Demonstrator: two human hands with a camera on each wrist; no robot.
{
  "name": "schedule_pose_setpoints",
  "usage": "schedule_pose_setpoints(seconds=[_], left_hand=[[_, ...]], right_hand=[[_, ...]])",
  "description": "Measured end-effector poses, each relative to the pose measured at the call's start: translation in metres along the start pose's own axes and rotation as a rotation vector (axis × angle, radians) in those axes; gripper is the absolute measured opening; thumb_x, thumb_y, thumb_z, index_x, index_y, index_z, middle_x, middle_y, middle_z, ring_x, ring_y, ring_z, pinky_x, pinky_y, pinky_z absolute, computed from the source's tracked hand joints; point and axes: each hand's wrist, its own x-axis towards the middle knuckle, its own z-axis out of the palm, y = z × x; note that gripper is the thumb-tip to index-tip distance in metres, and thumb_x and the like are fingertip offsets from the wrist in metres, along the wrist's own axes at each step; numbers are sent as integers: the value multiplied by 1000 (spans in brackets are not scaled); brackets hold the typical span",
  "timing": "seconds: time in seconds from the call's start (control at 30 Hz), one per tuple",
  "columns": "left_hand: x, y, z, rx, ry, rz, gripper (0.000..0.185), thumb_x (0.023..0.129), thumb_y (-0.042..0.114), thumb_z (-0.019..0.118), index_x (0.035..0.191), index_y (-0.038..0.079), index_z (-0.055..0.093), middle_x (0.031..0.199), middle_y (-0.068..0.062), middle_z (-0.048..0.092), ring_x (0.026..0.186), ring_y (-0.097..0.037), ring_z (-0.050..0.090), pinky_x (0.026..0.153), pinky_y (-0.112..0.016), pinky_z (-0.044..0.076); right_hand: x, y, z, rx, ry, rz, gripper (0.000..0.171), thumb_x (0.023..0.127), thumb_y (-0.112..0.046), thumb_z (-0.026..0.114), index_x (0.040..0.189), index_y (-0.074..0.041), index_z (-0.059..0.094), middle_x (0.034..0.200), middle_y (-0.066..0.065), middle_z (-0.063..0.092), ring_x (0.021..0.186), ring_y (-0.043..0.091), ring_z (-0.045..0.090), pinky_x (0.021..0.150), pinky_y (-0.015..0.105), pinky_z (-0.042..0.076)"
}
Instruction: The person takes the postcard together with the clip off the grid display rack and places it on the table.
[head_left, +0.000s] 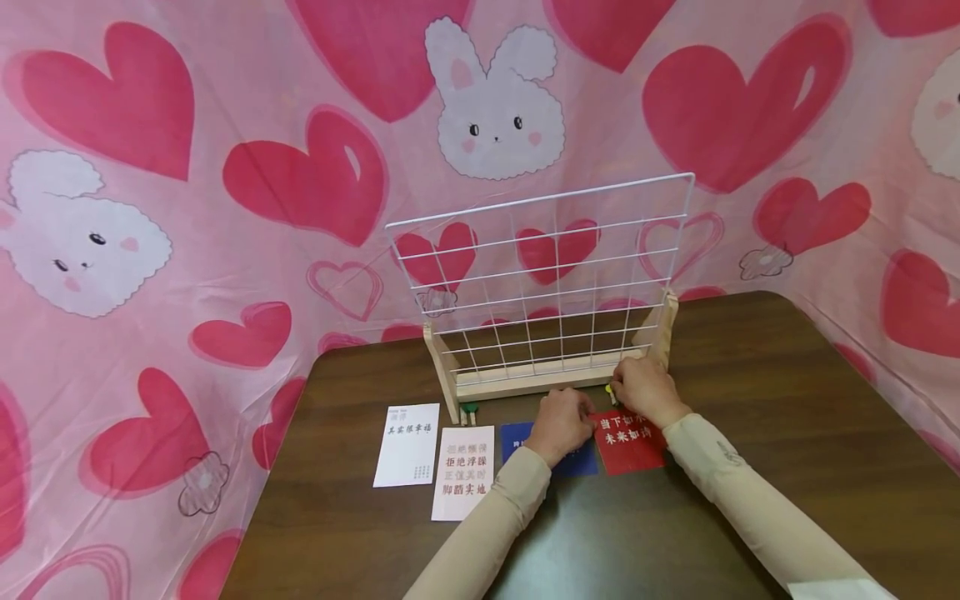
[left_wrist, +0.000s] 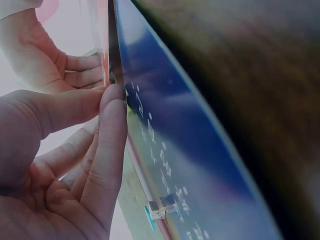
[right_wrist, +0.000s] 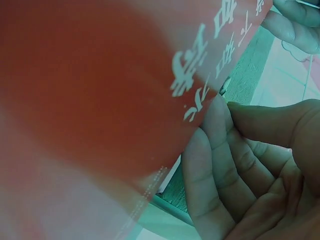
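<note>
Step in hand looks like clipping the red card [head_left: 628, 440], lying on the table [head_left: 750, 467] at 6 o'clock of the wire grid rack [head_left: 547, 283]. Left hand [head_left: 558, 423] pinches its left edge, over the blue card [head_left: 517, 435]; right hand [head_left: 647, 388] pinches its top edge by a small clip [head_left: 612, 392]. Next move probably needs the card lifted to the grid.

Both forearms, in pale sleeves, reach forward and converge so the hands sit close together; the left hand [head_left: 561, 423] lies knuckles up, its thumb and fingertips [left_wrist: 114, 100] pressed together in a pinch; the right hand [head_left: 648, 388] is likewise knuckles up, fingers [right_wrist: 215, 150] curled, thumb closing toward the forefinger.
</note>
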Motion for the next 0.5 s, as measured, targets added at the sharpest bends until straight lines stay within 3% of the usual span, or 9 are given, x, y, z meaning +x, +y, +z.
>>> schedule_pose_setpoints(seconds=[0.2, 0.5], left_hand=[[-1, 0, 1, -3, 1, 12, 9, 87, 15, 80, 95, 15, 83, 79, 5, 78, 64, -3, 63, 60, -17, 47], [-2, 0, -1, -2, -2, 25, 10, 87, 13, 79, 96, 13, 82, 81, 3, 80, 63, -1, 63, 61, -15, 47]], right_hand=[[0, 2, 0, 18, 1, 4, 19, 87, -10, 68, 69, -10, 73, 72, 7, 65, 69, 23, 54, 55, 37, 44], [0, 3, 0, -4, -26, 34, 14, 82, -10, 65, 69, -10, 72, 71, 6, 63, 65, 23, 53, 53, 38, 44]])
